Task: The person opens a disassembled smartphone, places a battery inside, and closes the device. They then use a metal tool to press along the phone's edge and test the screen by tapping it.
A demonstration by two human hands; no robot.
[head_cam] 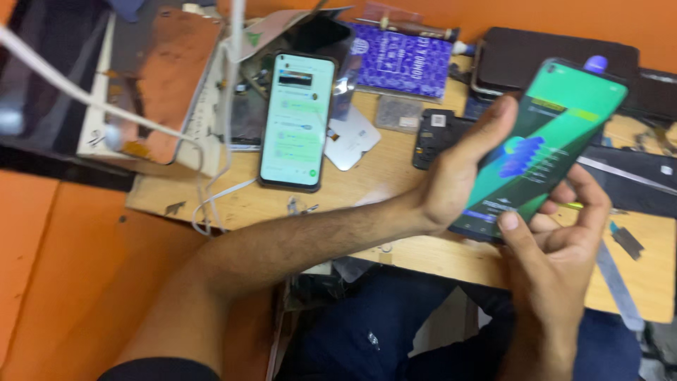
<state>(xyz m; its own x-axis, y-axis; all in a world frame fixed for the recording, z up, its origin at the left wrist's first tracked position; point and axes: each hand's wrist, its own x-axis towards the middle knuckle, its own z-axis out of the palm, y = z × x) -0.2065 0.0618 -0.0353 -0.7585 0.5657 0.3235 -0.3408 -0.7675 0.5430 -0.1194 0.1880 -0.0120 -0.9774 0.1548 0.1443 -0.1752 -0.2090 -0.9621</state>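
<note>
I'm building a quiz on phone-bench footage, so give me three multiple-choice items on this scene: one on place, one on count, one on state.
1. Where does the second phone lie?
A. flat on the wooden bench
B. on the person's lap
C. on the floor

2. How many phones have lit screens?
A. one
B. two
C. four

3. How is the green-screen phone held?
A. left alone on the bench
B. in the left hand only
C. in both hands, off the bench

Answers:
1 A: it rests screen up on the bench, left of the hands.
2 B: the held phone and the one lying on the bench both glow.
3 C: the left hand grips its left edge, and the right hand supports its lower end with the thumb on the screen's bottom edge.
</note>
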